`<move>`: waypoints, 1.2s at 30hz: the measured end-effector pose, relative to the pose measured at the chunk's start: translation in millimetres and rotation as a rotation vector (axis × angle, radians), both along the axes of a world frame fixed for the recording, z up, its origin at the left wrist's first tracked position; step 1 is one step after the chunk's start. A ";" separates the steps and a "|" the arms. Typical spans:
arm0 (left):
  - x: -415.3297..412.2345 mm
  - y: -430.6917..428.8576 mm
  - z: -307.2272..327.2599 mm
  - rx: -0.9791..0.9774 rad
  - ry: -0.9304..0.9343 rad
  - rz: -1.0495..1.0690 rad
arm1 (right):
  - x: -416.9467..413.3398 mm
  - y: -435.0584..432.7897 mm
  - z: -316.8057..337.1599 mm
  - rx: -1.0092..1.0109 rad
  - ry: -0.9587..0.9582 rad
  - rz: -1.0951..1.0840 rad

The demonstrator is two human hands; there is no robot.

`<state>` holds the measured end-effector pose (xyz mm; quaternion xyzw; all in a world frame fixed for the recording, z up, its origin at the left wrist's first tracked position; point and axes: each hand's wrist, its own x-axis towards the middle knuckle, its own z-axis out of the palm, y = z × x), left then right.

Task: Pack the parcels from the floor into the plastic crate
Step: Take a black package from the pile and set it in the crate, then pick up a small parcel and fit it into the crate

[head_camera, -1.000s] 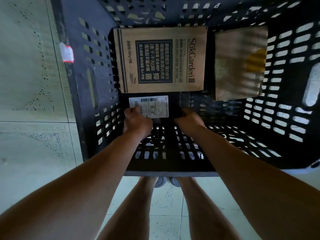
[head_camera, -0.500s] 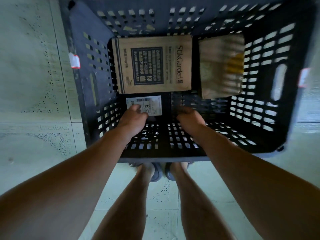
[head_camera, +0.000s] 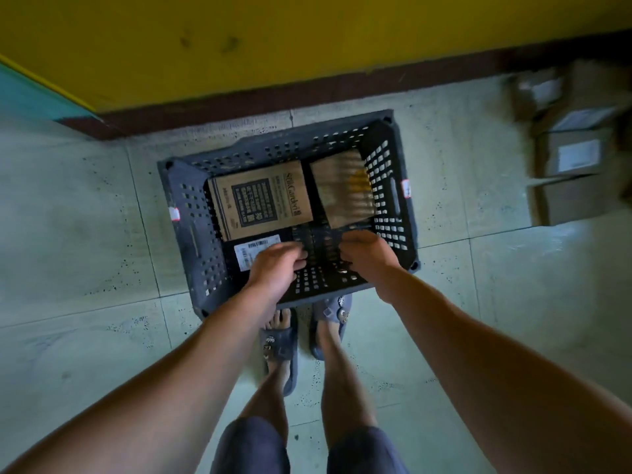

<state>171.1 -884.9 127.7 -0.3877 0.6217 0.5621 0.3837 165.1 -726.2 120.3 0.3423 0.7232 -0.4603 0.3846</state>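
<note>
- The person's left hand (head_camera: pixel 277 265) and right hand (head_camera: pixel 367 251) are hovering over the near side of a dark grey perforated plastic crate (head_camera: pixel 186 213), fingers loosely curled and gripping nothing.
- A flat black parcel with a white shipping label (head_camera: pixel 253 249) is lying on the crate floor at the near left, just below the left hand. It is lying beside a printed brown cardboard box (head_camera: pixel 260 200) and a plain brown parcel (head_camera: pixel 342 189).
- Packing well is likely depending on keeping each parcel flat and snug against its neighbours, leaving the bare near-right floor for the next.
- Stacked brown cardboard boxes with white labels (head_camera: pixel 578 155) are sitting on the pale tiled floor (head_camera: pixel 85 234), well apart at the right.
- The printed box is showing "SilkGarden" beside a dark panel of Chinese characters. The black parcel's barcode label and the crate's red-and-white rim tags (head_camera: pixel 174 213) are proving too small to read.
</note>
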 end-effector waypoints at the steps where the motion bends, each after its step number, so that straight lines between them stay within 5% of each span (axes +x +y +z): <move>1: -1.3 7.2 10.6 -0.004 0.039 -0.026 | 4.0 8.3 12.6 -0.003 0.010 -0.013; 12: 1.5 161.7 81.8 0.086 0.129 -0.218 | 44.3 145.8 101.2 0.109 0.085 -0.266; 26: 27.9 480.9 110.2 0.080 0.110 -0.398 | 98.6 463.5 135.4 0.116 0.039 -0.385; 36: -44.4 648.0 98.4 0.118 0.085 -0.414 | 42.5 626.5 134.4 0.114 0.004 -0.554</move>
